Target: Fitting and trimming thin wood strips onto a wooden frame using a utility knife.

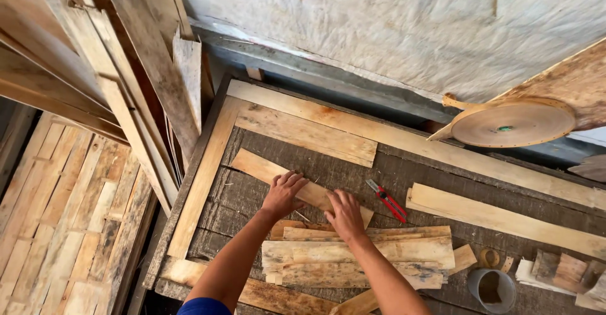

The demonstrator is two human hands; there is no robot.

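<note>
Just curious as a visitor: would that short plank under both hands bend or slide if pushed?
The plank looks thick and flat, so probably stiff. It rests on a rough dark worktop, so it likely drags rather than slips. Both the left hand and right hand press it.

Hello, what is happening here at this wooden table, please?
A person presses both hands on a short pale plank lying slanted on a dark wooden workbench. The left hand and the right hand lie flat on it. A stack of wood strips sits just below, and a red utility knife lies to the right.
</note>
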